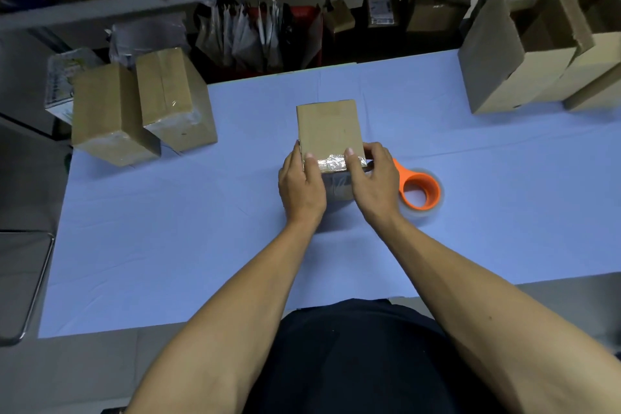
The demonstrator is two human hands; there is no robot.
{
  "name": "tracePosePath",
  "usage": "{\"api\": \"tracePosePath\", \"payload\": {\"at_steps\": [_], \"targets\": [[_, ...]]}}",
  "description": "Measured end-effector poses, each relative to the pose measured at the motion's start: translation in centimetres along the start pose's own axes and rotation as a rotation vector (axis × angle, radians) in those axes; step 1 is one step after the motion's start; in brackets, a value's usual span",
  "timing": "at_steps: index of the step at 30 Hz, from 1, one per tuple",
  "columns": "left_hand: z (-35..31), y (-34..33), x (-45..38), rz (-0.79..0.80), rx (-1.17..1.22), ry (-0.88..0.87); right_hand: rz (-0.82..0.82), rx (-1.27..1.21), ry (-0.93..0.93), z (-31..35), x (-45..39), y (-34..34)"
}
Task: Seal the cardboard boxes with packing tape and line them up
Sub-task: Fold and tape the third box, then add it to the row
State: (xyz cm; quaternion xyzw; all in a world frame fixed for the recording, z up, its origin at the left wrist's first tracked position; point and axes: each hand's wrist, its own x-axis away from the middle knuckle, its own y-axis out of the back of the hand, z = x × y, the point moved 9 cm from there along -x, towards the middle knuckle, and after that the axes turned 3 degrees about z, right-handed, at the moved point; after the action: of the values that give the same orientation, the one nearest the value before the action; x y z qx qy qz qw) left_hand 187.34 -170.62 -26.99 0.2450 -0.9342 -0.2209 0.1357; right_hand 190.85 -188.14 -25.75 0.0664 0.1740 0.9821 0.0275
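A small cardboard box (328,129) stands in the middle of the blue table, with a crinkled strip of clear tape (331,162) over its near top edge. My left hand (300,186) holds the box's near left corner, thumb on the tape. My right hand (374,180) holds the near right corner, thumb pressing the tape. An orange tape dispenser (420,191) with a clear roll lies on the table just right of my right hand. Two taped boxes (111,114) (174,101) stand side by side at the far left.
Open cardboard boxes (504,57) stand at the table's (168,245) far right corner. Behind the table a shelf holds bags, parcels and clutter. A metal chair frame (30,282) sits left of the table.
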Motion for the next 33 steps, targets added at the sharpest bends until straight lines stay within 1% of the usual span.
{"api": "tracePosePath", "payload": {"at_steps": [3,6,9,11,14,17,19,21,23,26,29,31,33], "targets": [[1.2,-0.2,0.0,0.044,0.082,0.055,0.014,-0.112,-0.050,-0.7,0.1,0.1],[2.1,-0.6,0.3,0.057,0.311,0.137,0.047,-0.191,-0.110,-1.1,0.0,0.3],[2.2,-0.8,-0.1,0.089,0.416,0.212,0.157,-0.159,-0.119,-1.1,-0.4,0.8],[1.2,-0.5,-0.5,0.111,0.390,0.221,0.257,-0.077,-0.069,-0.7,-0.3,0.7],[-0.1,0.5,-0.9,0.149,0.294,0.273,0.303,-0.048,0.030,1.0,-0.1,0.6],[-1.0,0.9,-1.1,0.282,0.301,0.327,0.357,-0.015,0.091,2.1,-0.1,0.2],[-1.0,0.9,-0.6,0.376,0.309,0.313,0.385,0.033,0.070,1.6,-0.1,0.2],[-0.2,0.6,0.3,0.430,0.271,0.273,0.432,0.072,0.064,1.2,0.2,-0.5],[1.5,0.2,1.3,0.445,0.258,0.267,0.468,0.121,0.045,0.3,0.9,-1.5],[4.8,-0.5,2.9,0.436,0.265,0.366,0.472,0.138,-0.057,-2.0,2.1,-2.6],[6.9,-0.7,4.0,0.399,0.235,0.426,0.469,0.178,-0.097,-3.5,2.9,-3.5],[6.7,-0.5,3.5,0.366,0.224,0.375,0.454,0.175,-0.075,-3.4,2.6,-3.5],[5.8,-0.1,2.5,0.346,0.168,0.291,0.495,0.134,-0.064,-3.1,2.5,-3.3]]}}
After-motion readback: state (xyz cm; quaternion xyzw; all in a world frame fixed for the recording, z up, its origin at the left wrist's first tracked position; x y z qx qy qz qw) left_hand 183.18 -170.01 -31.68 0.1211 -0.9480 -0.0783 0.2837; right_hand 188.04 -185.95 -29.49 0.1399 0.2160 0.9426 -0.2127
